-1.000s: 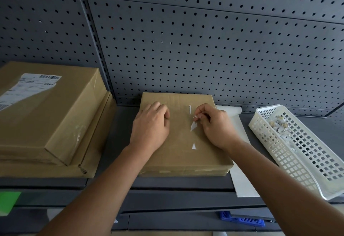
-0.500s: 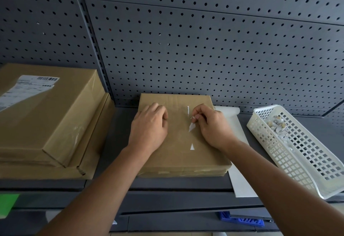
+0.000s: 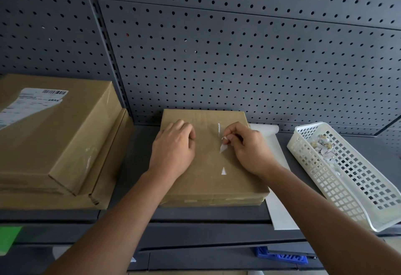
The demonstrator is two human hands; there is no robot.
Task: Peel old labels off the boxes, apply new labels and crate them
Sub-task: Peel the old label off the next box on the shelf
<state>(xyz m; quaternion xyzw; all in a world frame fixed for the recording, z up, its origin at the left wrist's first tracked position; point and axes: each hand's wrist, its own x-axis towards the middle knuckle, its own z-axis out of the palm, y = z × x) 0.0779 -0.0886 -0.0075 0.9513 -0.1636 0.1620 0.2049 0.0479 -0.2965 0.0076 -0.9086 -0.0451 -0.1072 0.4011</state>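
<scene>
Peeling stage, nearly done on flat brown cardboard box [image 3: 208, 179], mid-shelf on dark grey metal shelf [image 3: 138, 162], near back edge. Right hand [image 3: 247, 146] pinches white label scrap [image 3: 223, 147] between thumb and fingertips. Left hand [image 3: 173, 151] rests on box top, fingers loosely bent, gripping nothing. Thin white strip [image 3: 219, 128] and small white triangle [image 3: 223, 171] not yet peeled. New label, crating not begun. White mesh plastic basket [image 3: 347, 188] at right end holds scraps. Labelled brown boxes [image 3: 65, 136] stacked at left end. Grey pegboard wall [image 3: 238, 58] behind.
</scene>
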